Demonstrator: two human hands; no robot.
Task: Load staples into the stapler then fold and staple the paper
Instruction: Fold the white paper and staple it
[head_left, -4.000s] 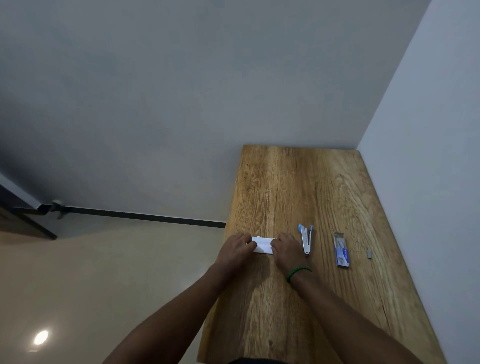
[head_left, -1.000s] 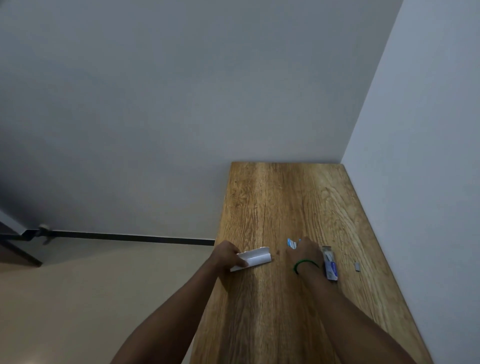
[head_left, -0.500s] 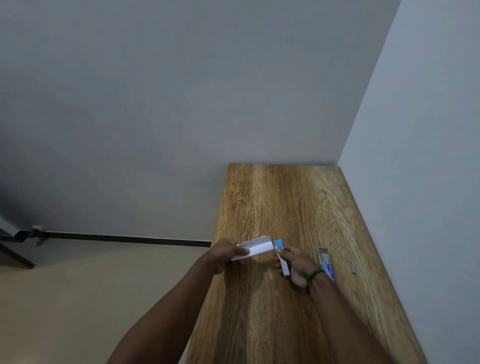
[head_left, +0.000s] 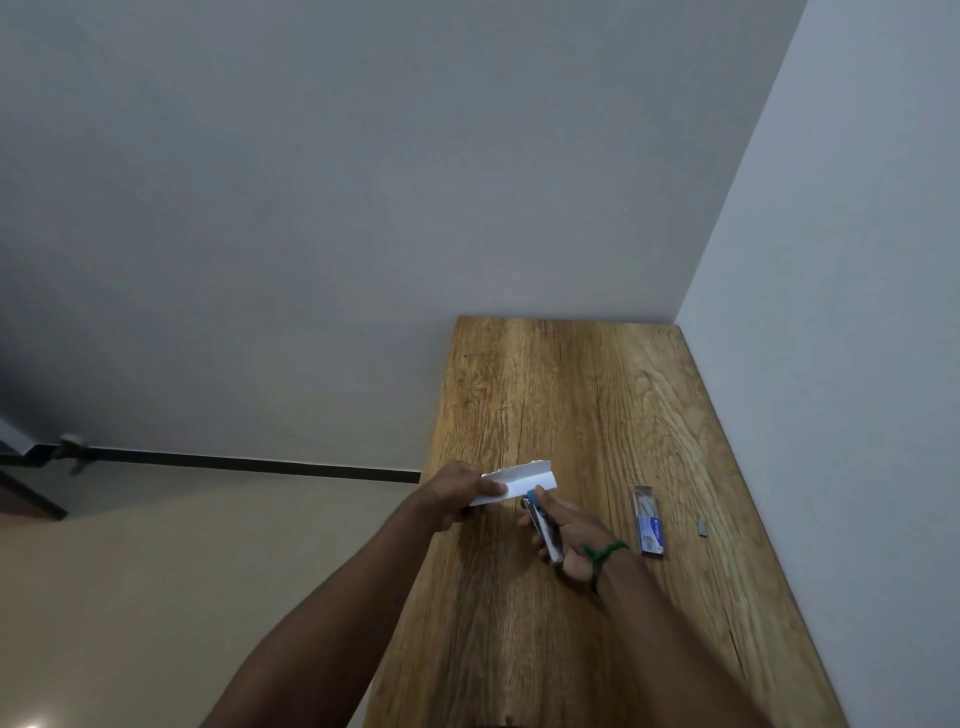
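Note:
My left hand (head_left: 457, 493) pinches the left end of a small folded white paper (head_left: 522, 482) and holds it above the wooden table (head_left: 571, 389). My right hand (head_left: 569, 535), with a green band on the wrist, grips a small blue and silver stapler (head_left: 543, 525). The stapler's blue nose touches the lower edge of the paper near its right half. Whether the paper sits inside the stapler's jaws I cannot tell.
A blue staple box (head_left: 648, 522) lies open on the table to the right of my hands. A short loose strip of staples (head_left: 702, 529) lies further right, near the white wall (head_left: 831, 364). The table's left edge drops to a beige floor (head_left: 156, 571).
My hands stopped pressing the paper on the table. The left hand lifted the folded paper, the right hand picked up the stapler and brought its nose to the paper's lower edge.

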